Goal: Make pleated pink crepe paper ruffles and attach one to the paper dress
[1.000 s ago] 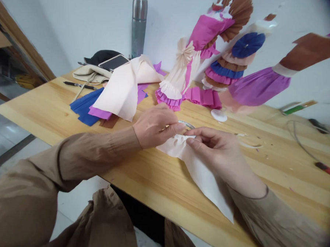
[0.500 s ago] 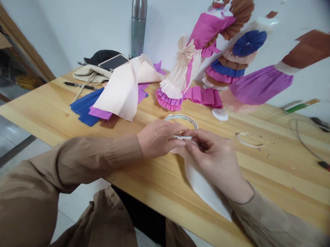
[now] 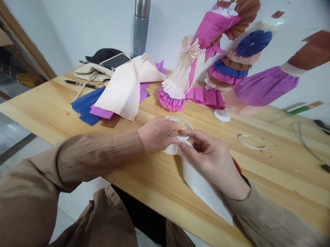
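Note:
A long white paper strip (image 3: 203,186) runs from under my fingers toward the table's front edge. Its far end is gathered into small folds, pinched between the thumb and fingers of my right hand (image 3: 213,157). My left hand (image 3: 156,135) meets it from the other side, fingers closed on the same gathered edge. Just behind both hands a tape roll (image 3: 183,122) lies flat, partly covered by them. Something red (image 3: 237,166) peeks out beside my right wrist; most of it is hidden.
Blue, purple and cream paper sheets (image 3: 119,98) lie at the left, near a pen (image 3: 81,84), a phone (image 3: 116,61) and a steel flask (image 3: 142,27). Dolls in ruffled paper dresses (image 3: 182,78) stand along the wall. A white disc (image 3: 222,115) and cable (image 3: 301,138) are rightward.
My hands have shifted slightly on the gathered end, and the right fingers sit a little differently on the folds. The red thing by my right wrist has come into view.

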### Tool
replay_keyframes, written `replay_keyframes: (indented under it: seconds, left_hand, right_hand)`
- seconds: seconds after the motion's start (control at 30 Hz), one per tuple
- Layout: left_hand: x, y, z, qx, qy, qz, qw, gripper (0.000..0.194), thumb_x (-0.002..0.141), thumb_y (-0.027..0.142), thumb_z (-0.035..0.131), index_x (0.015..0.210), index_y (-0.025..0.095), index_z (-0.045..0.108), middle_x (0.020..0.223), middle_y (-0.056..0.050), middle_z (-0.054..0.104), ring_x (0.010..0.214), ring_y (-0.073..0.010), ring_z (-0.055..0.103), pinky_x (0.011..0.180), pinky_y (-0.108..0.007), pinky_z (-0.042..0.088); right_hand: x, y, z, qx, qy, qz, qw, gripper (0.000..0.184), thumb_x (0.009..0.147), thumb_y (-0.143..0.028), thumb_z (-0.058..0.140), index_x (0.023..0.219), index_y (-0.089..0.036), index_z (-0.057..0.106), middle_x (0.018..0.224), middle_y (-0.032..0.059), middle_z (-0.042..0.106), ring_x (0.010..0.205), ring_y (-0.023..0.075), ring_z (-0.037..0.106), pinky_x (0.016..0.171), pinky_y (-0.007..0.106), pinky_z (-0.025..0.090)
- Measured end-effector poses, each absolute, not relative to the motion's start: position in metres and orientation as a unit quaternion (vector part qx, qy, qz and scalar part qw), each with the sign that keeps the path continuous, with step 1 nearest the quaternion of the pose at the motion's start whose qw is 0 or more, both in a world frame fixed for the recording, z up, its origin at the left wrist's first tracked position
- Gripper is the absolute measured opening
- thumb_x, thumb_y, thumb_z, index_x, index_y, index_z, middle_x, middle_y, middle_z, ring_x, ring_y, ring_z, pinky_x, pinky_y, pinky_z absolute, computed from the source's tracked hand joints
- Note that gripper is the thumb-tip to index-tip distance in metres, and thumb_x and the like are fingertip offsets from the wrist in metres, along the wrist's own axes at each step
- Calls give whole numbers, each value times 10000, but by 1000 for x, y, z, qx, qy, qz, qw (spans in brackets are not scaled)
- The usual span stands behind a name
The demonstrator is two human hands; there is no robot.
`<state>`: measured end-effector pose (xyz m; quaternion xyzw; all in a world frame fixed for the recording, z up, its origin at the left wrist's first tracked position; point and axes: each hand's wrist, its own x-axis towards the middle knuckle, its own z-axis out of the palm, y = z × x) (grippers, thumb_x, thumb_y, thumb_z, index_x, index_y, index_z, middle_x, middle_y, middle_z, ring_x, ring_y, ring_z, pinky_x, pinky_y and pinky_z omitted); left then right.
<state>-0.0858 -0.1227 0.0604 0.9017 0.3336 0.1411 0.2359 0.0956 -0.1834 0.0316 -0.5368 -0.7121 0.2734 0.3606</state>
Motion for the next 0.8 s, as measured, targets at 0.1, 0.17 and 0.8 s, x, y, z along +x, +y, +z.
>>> replay_keyframes:
  seconds: [0.1, 0.17, 0.8]
  left_hand:
    - [-86, -123, 59, 903, 332, 141, 233, 228, 926, 218, 593, 1100, 194, 738, 1021, -17, 766, 870, -156, 669, 791, -257, 458]
    - [-86, -123, 59, 906, 335, 133, 222, 174, 919, 222, 605, 978, 181, 763, 895, -5, 762, 777, -137, 643, 724, -243, 430]
    - [-86, -141, 57, 930, 335, 141, 60, 272, 953, 294, 569, 738, 160, 668, 689, -27, 647, 669, -150, 552, 550, -275, 281]
  right_hand:
    - [96, -183, 30, -542, -703, 287, 361, 278, 857, -348, 632, 1057, -166, 697, 632, -22, 563, 540, 120, 494, 513, 265, 394]
    - [96, -183, 30, -545, -700, 291, 357, 248, 848, -356, 641, 995, -164, 697, 628, -17, 573, 531, 116, 490, 507, 263, 385]
    - [94, -195, 53, -569, -767, 118, 272, 491, 886, -287, 589, 1350, -129, 612, 582, -25, 626, 469, 142, 536, 529, 285, 438]
